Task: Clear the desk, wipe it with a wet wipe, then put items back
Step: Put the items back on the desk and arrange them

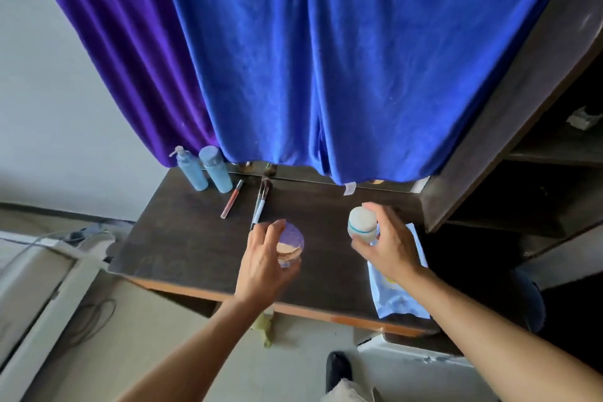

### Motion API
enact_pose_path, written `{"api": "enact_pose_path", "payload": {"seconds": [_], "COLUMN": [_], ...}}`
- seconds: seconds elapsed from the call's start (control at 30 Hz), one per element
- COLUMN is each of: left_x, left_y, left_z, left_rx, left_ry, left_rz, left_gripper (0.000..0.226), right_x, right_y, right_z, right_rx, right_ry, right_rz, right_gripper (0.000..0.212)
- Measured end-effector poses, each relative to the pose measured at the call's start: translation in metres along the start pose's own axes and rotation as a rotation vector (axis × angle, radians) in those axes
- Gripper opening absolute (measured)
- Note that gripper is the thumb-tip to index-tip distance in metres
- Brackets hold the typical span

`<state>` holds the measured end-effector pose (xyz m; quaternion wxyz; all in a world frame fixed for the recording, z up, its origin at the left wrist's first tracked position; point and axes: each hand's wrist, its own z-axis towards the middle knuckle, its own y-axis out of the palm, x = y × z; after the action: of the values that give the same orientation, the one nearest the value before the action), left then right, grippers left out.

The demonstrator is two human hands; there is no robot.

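Dark wood forms the counter point(182, 238), seen from above with both bare arms reaching in over its front edge; the left hand point(261, 268) grips a small clear jar point(289, 246) near the front middle, its fingers point(271, 232) curled round the jar's near and left sides, the shiny round lid facing up; the right hand point(391, 245) holds a white bottle point(360, 222) with a blue band round it, fingers point(376, 207) wrapped over its far side and thumb under its near side; whether jar or bottle rests on the counter or is lifted off it cannot be told; the two are near each other but apart.

Under the right wrist a pale blue wet-wipe packet point(403, 300) lies flat at the counter's right end, reaching its front edge; at the rear left corner a light blue pump bottle point(192, 171) and a light blue capped bottle point(216, 171) stand upright just beside each other; a pink lip gloss tube point(231, 199) lies near them, and makeup brushes point(261, 202) lie to its right, their handles pointing toward the left hand.

Behind the counter hangs a blue cloth point(326, 59) with a purple cloth point(130, 59) to its left; a dark shelf unit point(522, 127) stands at the right.
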<state>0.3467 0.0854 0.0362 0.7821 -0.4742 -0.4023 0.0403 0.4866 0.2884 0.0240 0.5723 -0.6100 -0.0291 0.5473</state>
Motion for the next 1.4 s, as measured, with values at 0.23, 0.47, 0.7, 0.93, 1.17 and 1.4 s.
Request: {"api": "enact_pose_path", "payload": {"seconds": [0.23, 0.47, 0.7, 0.93, 1.17, 1.4], "left_x": [-0.056, -0.101, -0.130, -0.141, -0.132, -0.096], "left_y": [0.017, 0.070, 0.126, 0.142, 0.119, 0.076], "left_z": [0.061, 0.146, 0.185, 0.201, 0.193, 0.147], "left_rx": [0.003, -0.083, -0.196, -0.313, -0.336, -0.376], "left_ry": [-0.107, -0.210, -0.274, -0.223, -0.089, 0.126], "left_rz": [0.020, 0.097, 0.032, 0.144, 0.216, 0.301], "left_gripper": [0.057, 0.054, 0.056, 0.053, 0.047, 0.020], "right_x": [-0.003, 0.029, 0.050, 0.052, 0.041, 0.037], "right_y": [0.080, 0.154, 0.188, 0.193, 0.181, 0.134], "right_z": [0.064, 0.119, 0.133, 0.139, 0.126, 0.058], "right_rx": [-0.124, -0.218, -0.243, -0.210, -0.263, -0.170], "right_ry": [-0.065, -0.041, 0.009, 0.108, 0.174, 0.216], "right_rz": [-0.061, -0.055, -0.130, -0.188, -0.160, -0.259], "right_gripper": [0.059, 0.059, 0.064, 0.068, 0.076, 0.036]}}
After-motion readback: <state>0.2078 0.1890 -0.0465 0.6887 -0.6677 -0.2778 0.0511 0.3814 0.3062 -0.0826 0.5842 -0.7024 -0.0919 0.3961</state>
